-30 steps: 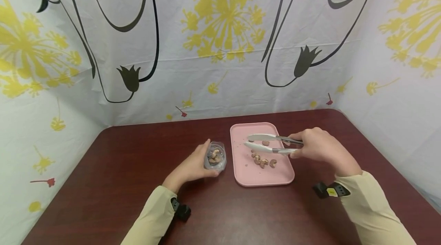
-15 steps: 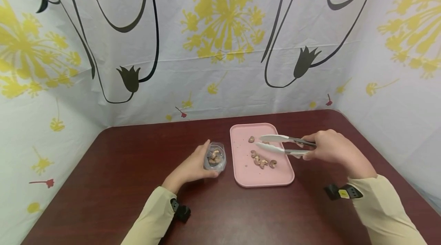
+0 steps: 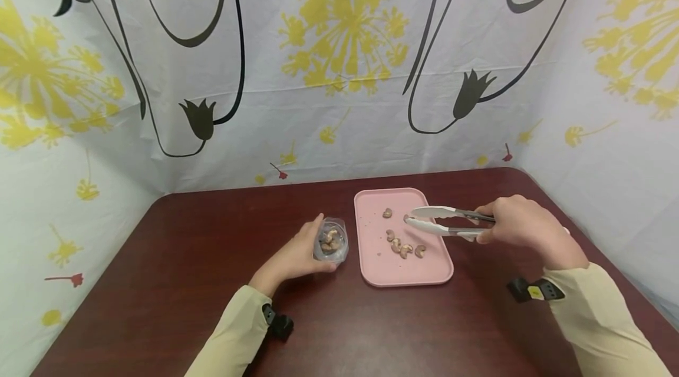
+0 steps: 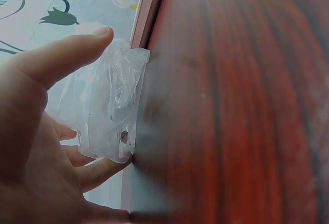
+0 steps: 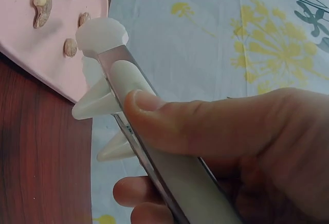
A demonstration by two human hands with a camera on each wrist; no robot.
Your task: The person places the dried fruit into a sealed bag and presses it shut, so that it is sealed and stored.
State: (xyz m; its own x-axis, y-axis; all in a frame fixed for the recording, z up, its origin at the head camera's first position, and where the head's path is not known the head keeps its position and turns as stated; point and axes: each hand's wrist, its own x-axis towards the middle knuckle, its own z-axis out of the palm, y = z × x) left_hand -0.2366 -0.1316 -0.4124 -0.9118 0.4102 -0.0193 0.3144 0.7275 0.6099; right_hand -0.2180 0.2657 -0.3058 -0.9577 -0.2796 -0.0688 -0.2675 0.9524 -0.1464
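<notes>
My left hand (image 3: pixel 294 253) curves round a small clear, crinkled plastic container (image 3: pixel 339 253) on the table. Several cashews (image 3: pixel 330 241) lie inside it; in the left wrist view the plastic (image 4: pixel 108 106) sits between thumb and fingers. My right hand (image 3: pixel 522 224) grips white-tipped metal tongs (image 3: pixel 451 231), thumb along one arm in the right wrist view. The tongs' arms are spread apart, their tips above the right side of a pink tray (image 3: pixel 382 271). One cashew (image 3: pixel 406 218) shows partly beside the tips. Several other cashews (image 3: pixel 405 249) lie mid-tray, and one (image 3: pixel 387 212) sits farther back.
The tray lies on a dark red-brown table (image 3: pixel 212 283), just right of the plastic container. Behind and at both sides hangs a white cloth (image 3: pixel 329 129) printed with yellow and grey flowers. Small crumbs dot the tray.
My right hand has drawn the tongs to the right across the tray, uncovering the back-left cashew. The left hand and its container have stayed put.
</notes>
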